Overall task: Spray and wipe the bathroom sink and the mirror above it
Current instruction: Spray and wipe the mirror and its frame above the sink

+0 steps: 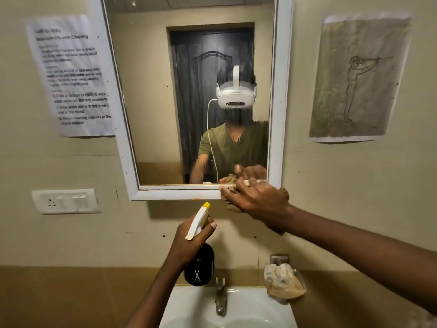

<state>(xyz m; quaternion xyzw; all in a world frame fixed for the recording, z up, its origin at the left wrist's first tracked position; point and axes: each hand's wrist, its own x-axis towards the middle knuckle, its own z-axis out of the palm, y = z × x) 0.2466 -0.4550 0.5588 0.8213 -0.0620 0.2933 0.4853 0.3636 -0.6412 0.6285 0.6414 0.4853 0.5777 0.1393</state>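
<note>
A white-framed mirror (151, 95) hangs on the wall, its glass streaked with wet smears. My right hand (255, 200) presses a brown cloth (230, 191) against the mirror's lower right corner, over the bottom frame. My left hand (191, 240) holds a black spray bottle (199, 266) with a white trigger head and yellow nozzle, upright below the mirror and above the sink. The white sink (272, 308) sits at the bottom, with a metal tap (221, 297) at its back.
A crumpled sponge (283, 284) rests on a small metal holder right of the tap. A printed instruction sheet (71, 76) hangs left of the mirror, a drawing (357, 79) to the right. A white switch socket (66, 201) sits lower left on the wall.
</note>
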